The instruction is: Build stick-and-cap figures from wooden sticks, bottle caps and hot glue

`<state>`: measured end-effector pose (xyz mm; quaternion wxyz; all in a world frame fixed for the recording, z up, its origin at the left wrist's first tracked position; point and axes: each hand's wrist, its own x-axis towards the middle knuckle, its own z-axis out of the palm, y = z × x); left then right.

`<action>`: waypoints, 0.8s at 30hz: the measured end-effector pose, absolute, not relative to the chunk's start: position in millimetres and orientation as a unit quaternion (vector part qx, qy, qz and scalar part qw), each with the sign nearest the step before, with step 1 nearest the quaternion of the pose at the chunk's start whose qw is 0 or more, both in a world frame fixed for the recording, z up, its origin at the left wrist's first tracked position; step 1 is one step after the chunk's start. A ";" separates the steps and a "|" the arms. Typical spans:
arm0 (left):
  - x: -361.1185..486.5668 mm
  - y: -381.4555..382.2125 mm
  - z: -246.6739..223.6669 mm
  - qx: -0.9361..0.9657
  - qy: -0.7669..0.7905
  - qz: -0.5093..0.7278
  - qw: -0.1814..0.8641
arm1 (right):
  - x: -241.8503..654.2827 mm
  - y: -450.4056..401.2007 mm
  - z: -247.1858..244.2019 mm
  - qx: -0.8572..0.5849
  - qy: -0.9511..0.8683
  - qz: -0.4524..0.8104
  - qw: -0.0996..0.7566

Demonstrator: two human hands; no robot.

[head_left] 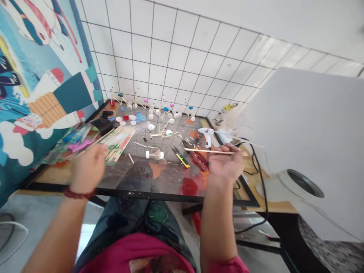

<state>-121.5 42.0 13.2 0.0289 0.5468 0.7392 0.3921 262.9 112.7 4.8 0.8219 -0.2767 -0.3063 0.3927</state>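
My right hand point(226, 163) is palm up at the right of the glass-topped table, its fingers curled around a thin wooden stick point(199, 150) that points left. Just beyond it lies a white glue gun point(207, 137). My left hand point(88, 167) is a blurred, closed fist over the near left, beside a fan of wooden chopsticks point(121, 142); whether anything is inside it is hidden. Between the hands rest a short stick with two white caps on its ends point(154, 154) and green-and-yellow snips point(181, 157), with red-handled pliers point(198, 159) near the right hand.
Small stick-and-cap models point(157, 110) stand along the back edge. Loose blue, red and white bottle caps point(133, 118) lie back left. Plastic packets point(76, 138) are at the left. A black cable point(263, 185) hangs at the right, by a white round container point(290, 185).
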 end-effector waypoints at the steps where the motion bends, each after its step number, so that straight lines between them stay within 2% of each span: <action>1: -146.4 51.9 21.4 0.497 0.781 0.376 -0.042 | 271.4 113.9 6.9 -0.258 -0.281 0.387 0.839; 3: -191.0 70.5 35.2 0.400 0.852 0.323 -0.102 | 272.2 111.2 8.0 -0.246 -0.258 0.412 0.839; 7: -242.1 92.5 37.9 0.406 0.883 0.225 -0.064 | 237.1 99.1 -0.5 -0.262 -0.270 0.481 0.792; 9: -244.8 93.8 29.6 0.431 0.862 0.256 -0.081 | 218.5 96.4 -7.0 -0.273 -0.285 0.503 0.769; 12: -210.3 87.2 20.4 0.479 0.772 0.393 -0.145 | 194.7 99.2 -14.1 -0.305 -0.341 0.532 0.712; 13: -187.6 84.0 19.8 0.517 0.730 0.430 -0.123 | 186.8 101.7 -15.3 -0.315 -0.368 0.538 0.689; 15: -130.2 78.6 20.8 0.586 0.635 0.503 0.025 | 171.1 108.0 -15.8 -0.328 -0.420 0.542 0.650; 18: -42.2 78.9 20.2 0.550 0.487 0.497 0.462 | 151.5 118.7 -14.8 -0.340 -0.478 0.526 0.616; 20: -2.4 86.0 15.1 0.524 0.449 0.473 0.547 | 144.8 124.8 -15.4 -0.356 -0.500 0.522 0.593; 24: 22.1 107.1 1.8 0.458 0.407 0.496 0.616 | 146.2 133.6 -21.8 -0.363 -0.518 0.542 0.554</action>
